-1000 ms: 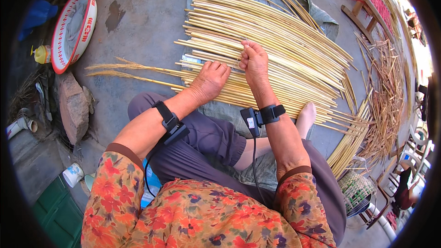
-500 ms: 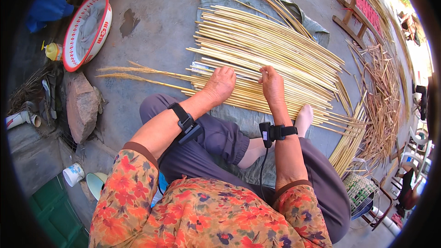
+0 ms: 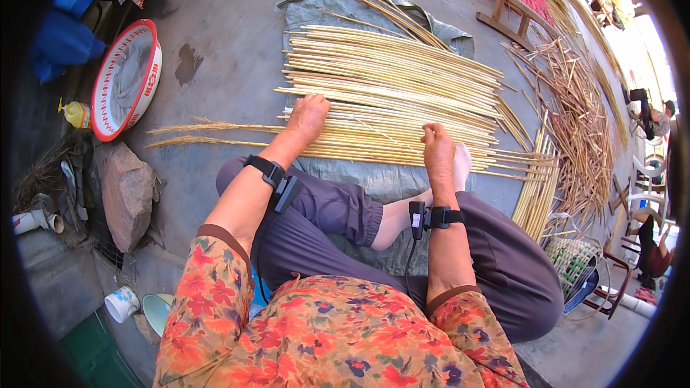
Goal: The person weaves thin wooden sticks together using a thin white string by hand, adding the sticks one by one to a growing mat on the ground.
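Observation:
A mat-like row of pale yellow stalks [image 3: 402,75] lies side by side before me, over my crossed legs' far side. My left hand [image 3: 307,116] is closed at the left ends of the stalks, its fingertips down among them; what it grips is hidden. My right hand [image 3: 438,151] is raised over the nearer stalks beside my foot, thumb and fingers pinched together. Anything in that pinch is too small to make out. Between the hands, a thin pale strand [image 3: 384,134] slants across the stalks. Black bands with small devices circle both wrists.
A grey-green sheet [image 3: 323,8] lies under the stalks. At left stand a red-rimmed enamel basin [image 3: 151,75] and a large rock [image 3: 126,197]. To the right are a heap of dry husks [image 3: 578,129], a wooden stool with pink webbing [image 3: 514,11] and a woven basket [image 3: 571,262].
My left hand has moved left to the stalk ends, and my right hand has come nearer to me, so they are farther apart. The whole view has shifted somewhat.

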Demonstrator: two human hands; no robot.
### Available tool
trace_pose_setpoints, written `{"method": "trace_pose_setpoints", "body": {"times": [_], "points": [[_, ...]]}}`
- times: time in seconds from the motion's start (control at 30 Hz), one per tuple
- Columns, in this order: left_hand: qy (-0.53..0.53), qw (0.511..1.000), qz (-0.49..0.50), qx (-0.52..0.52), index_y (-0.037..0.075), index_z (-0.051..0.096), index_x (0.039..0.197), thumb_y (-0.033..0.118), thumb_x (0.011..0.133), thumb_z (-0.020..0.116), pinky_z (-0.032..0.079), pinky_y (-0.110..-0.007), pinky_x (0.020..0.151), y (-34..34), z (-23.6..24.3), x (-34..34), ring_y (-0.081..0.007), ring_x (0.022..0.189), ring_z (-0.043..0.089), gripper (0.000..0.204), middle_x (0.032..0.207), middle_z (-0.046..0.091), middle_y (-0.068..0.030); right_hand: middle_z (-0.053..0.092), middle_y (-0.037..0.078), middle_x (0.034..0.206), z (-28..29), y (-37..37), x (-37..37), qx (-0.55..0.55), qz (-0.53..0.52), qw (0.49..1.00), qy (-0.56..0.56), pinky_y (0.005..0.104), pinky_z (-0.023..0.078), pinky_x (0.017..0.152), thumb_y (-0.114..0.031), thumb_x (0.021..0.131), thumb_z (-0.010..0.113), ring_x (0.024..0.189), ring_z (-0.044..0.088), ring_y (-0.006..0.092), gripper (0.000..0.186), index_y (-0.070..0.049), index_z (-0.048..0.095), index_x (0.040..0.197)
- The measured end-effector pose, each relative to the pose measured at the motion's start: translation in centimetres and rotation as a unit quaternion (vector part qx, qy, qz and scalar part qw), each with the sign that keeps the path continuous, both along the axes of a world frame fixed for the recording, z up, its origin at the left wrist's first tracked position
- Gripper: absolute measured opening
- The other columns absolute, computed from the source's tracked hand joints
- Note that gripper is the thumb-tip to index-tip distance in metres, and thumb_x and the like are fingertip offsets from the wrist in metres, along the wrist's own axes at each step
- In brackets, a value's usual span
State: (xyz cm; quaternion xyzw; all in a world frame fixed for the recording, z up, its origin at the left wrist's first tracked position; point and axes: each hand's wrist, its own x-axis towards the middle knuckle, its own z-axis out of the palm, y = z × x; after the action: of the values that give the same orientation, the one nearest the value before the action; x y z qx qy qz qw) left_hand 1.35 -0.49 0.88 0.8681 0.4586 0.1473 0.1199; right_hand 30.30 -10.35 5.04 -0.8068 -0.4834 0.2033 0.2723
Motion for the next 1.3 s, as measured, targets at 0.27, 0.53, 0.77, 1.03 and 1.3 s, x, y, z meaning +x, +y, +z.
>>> {"method": "trace_pose_setpoints", "body": {"times": [0.27,0.53,0.77,1.03,1.3], "points": [[0.027,0.997,-0.038,0.059,0.007,0.061,0.084,0.005,0.077,0.057,0.046,-0.039,0.080,-0.1,-1.0,1.3,-0.0260,0.093,0.059,0.009,0.088,0.059,-0.0086,0.066,0.009,0.081,-0.3,0.6,-6.1,-0.070,0.011,0.876,0.478,0.0231,0.046,0.042,-0.015,0.098,0.049,0.050,0.052,0.0080,0.025,-0.001,0.053,0.119],[0.061,0.987,-0.128,0.074,0.007,0.061,0.082,0.009,0.076,0.056,0.048,-0.036,0.076,1.4,-1.0,0.7,-0.0243,0.088,0.059,0.007,0.086,0.058,-0.0083,0.067,0.009,0.081,-2.0,1.0,-8.8,-0.083,0.070,0.924,0.366,0.0243,0.048,0.046,-0.010,0.096,0.052,0.053,0.056,0.0090,0.012,-0.001,0.055,0.103],[0.188,0.971,-0.133,0.060,0.005,0.062,0.084,0.010,0.075,0.058,0.048,-0.037,0.074,1.5,-1.1,2.1,-0.0261,0.087,0.058,0.011,0.087,0.058,-0.0096,0.057,-0.002,0.064,-4.2,0.5,-10.2,0.002,0.030,0.963,0.267,0.0227,0.038,0.045,-0.021,0.090,0.069,0.050,0.043,0.0040,0.014,-0.009,0.071,0.097],[0.188,0.974,-0.121,0.038,0.005,0.061,0.084,0.009,0.076,0.058,0.050,-0.040,0.071,1.4,-0.9,2.0,-0.0265,0.085,0.060,0.010,0.086,0.058,-0.0102,0.053,-0.003,0.061,-5.5,1.1,-11.0,-0.001,-0.017,0.920,0.392,0.0231,0.038,0.047,-0.018,0.093,0.064,0.051,0.044,0.0047,0.018,-0.002,0.068,0.100],[0.026,0.994,-0.107,-0.024,0.001,0.058,0.089,0.001,0.076,0.058,0.051,-0.042,0.079,1.4,-1.1,0.8,-0.0336,0.087,0.058,0.014,0.086,0.056,-0.0142,0.063,0.018,0.073,-5.3,1.1,-12.0,0.002,0.058,0.988,0.140,0.0446,0.047,0.062,-0.021,0.094,0.059,0.070,0.060,0.0349,0.015,-0.008,0.065,0.098]]}}
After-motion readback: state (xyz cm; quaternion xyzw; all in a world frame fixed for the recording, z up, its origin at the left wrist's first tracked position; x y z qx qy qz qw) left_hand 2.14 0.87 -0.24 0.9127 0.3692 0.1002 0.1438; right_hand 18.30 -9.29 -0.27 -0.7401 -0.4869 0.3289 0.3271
